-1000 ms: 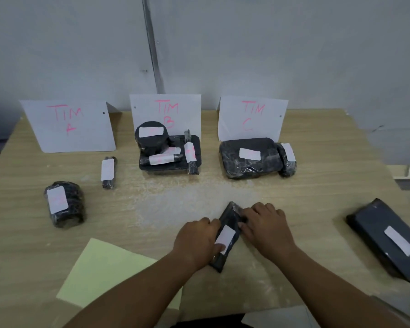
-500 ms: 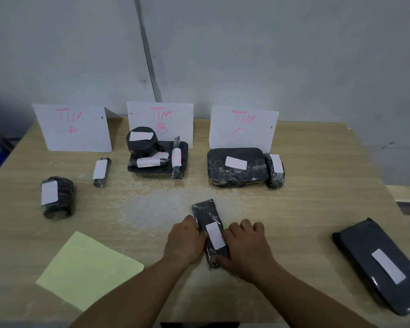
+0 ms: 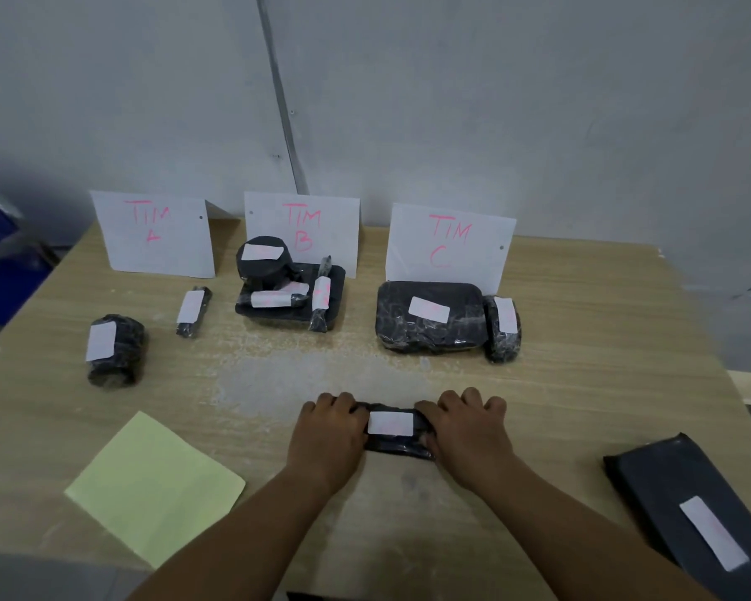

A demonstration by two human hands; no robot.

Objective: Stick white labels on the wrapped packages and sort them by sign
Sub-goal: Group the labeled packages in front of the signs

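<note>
My left grip [image 3: 328,431] and right grip [image 3: 465,431] clasp the small wrapped package [image 3: 397,444] by its ends. Its white label [image 3: 390,423] lies between them, on the tabletop [image 3: 582,383].

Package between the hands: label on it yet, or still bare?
Labelled. The small wrapped package carries a white label on its top face, between the left hand and right hand holding its ends.

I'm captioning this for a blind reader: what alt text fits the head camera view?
Both hands, left hand and right hand, grip the ends of a small black wrapped package bearing a white label on a wooden table. Behind stand three signs, with labelled packages before each.
</note>
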